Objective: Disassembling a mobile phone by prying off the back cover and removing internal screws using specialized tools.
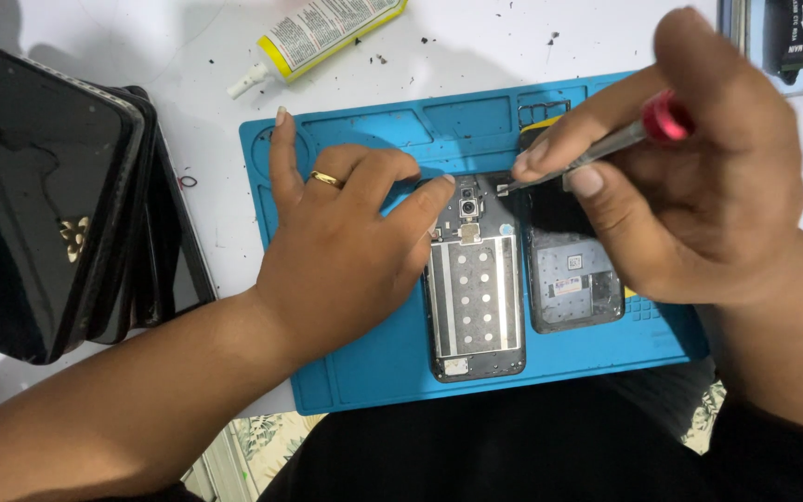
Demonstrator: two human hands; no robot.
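An opened phone body [474,302] with a perforated metal shield and a camera module lies on a blue repair mat [383,372]. Beside it to the right lies a second dark phone part [573,284]. My left hand [346,251], with a gold ring, rests on the mat and its fingertips press the phone's top left corner. My right hand [690,195] holds a slim screwdriver [606,144] with a red collar; its tip touches the phone's top edge near the camera.
A stack of black phones or tablets [58,195] sits at the left on the white table. A yellow-capped glue tube [318,33] lies at the top. A dark packaged item [796,37] is at the top right. Small dark specks dot the table.
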